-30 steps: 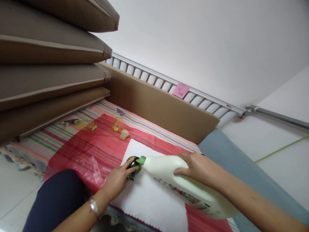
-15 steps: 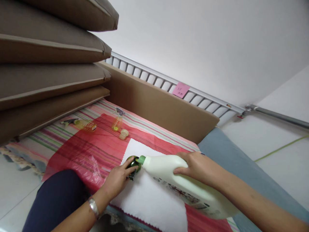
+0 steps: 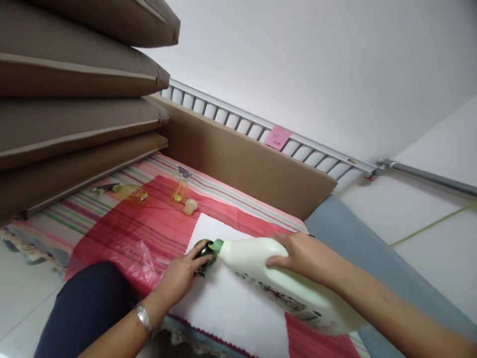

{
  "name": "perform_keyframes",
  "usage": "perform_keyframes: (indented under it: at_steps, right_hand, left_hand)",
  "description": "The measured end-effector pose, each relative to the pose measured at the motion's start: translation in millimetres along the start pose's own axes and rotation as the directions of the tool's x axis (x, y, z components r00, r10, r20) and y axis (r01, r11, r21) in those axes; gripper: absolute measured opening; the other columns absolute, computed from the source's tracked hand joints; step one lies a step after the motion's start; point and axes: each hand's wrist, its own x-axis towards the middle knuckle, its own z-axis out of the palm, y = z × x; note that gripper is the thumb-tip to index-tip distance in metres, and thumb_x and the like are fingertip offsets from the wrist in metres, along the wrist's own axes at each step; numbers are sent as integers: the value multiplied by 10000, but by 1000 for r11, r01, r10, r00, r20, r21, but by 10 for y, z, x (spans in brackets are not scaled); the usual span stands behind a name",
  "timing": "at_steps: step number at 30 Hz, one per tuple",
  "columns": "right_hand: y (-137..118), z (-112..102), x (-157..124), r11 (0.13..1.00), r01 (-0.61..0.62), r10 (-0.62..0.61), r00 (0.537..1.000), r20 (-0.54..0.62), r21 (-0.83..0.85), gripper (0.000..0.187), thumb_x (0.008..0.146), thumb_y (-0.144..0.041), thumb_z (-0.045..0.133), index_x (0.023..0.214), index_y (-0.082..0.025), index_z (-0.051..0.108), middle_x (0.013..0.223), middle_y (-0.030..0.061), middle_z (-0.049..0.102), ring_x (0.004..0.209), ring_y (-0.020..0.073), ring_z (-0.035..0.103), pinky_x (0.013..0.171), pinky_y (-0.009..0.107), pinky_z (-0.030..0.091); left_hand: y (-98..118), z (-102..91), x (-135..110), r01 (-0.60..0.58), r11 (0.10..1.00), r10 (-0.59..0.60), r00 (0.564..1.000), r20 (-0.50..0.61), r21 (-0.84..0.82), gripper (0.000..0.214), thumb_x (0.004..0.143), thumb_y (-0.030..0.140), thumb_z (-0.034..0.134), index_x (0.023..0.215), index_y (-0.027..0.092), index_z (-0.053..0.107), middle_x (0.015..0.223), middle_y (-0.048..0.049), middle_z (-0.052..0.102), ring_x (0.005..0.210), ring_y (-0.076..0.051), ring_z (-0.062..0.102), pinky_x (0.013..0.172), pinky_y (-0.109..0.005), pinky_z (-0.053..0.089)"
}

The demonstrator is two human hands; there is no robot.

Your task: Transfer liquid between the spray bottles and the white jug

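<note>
With my right hand (image 3: 298,256) I grip a large pale green detergent bottle (image 3: 257,258), tilted nearly flat, its green neck pointing left. The neck's spout meets the rim of a small dark green, shiny cup-like container (image 3: 204,247). My left hand (image 3: 182,273) has its fingers wrapped round that container, which stands over a white cloth (image 3: 231,303) with a scalloped edge. Whether liquid is flowing cannot be made out. A silver bracelet circles the left wrist.
Farther back are an upright spray bottle (image 3: 180,189), another lying on its side (image 3: 130,193), and a pale cap (image 3: 190,206), on red sheeting (image 3: 112,228) over a striped cloth. Brown cushions (image 3: 82,119) are stacked at left; a brown panel (image 3: 242,159) stands before a radiator (image 3: 219,114).
The hands, bottle and container keep almost the same pose. The whole view has shifted very slightly.
</note>
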Motion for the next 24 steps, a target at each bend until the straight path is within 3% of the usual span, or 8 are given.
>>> perform_keyframes:
  at_steps: [24]
  right_hand:
    - [-6, 7, -12, 1000, 17, -17, 999, -30, -5, 342, 723, -541, 620, 877, -237, 641, 820, 42, 692, 728, 236, 632, 568, 274, 368]
  left_hand:
    - [-17, 14, 3, 23, 1000, -23, 1000, 5, -15, 724, 661, -27, 457, 1254, 386, 496, 1510, 52, 268, 1096, -220, 596, 889, -335, 495]
